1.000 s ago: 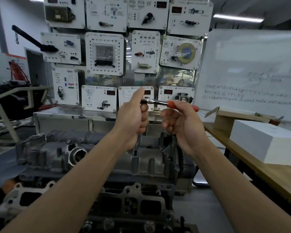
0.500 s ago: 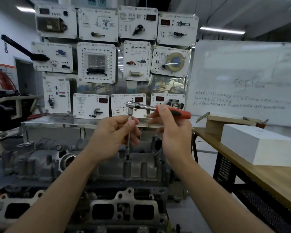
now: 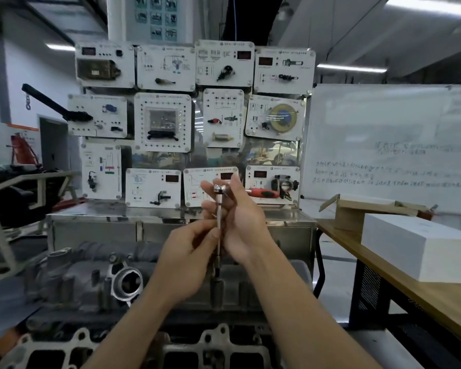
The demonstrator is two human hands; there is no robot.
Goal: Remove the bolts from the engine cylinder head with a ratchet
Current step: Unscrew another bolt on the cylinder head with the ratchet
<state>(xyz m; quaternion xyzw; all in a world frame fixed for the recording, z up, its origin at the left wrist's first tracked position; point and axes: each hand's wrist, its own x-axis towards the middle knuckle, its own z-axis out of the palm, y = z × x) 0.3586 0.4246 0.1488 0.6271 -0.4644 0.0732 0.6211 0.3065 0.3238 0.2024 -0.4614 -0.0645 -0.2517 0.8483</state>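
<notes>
**Spotter one:** Your left hand (image 3: 192,251) pinches the extension bar (image 3: 218,209) partway down, fingertips closed on it and the rest of the fingers curled.

**Spotter two:** That bar stands upright, long axis vertical. Its foot is down on the cylinder head (image 3: 77,275) and its top is plugged into the ratchet (image 3: 221,188).

**Spotter one:** Your right hand (image 3: 242,225) sits just right of the bar, half open. Thumb and forefinger lie either side of the ratchet's head, holding it loosely. The red handle runs level and points off to your right.

**Spotter two:** You can't tell whether the bar's foot sits on a bolt; it's too dark down there. Your forearms cross in front of the casting's middle.

**Spotter one:** Around you, a second casting (image 3: 64,352) lies at the near edge. A board of training panels (image 3: 163,121) stands behind the cylinder head, then a whiteboard (image 3: 383,145). On the wooden table (image 3: 450,304) at right are a cardboard box (image 3: 357,213) and a white box (image 3: 421,251).
</notes>
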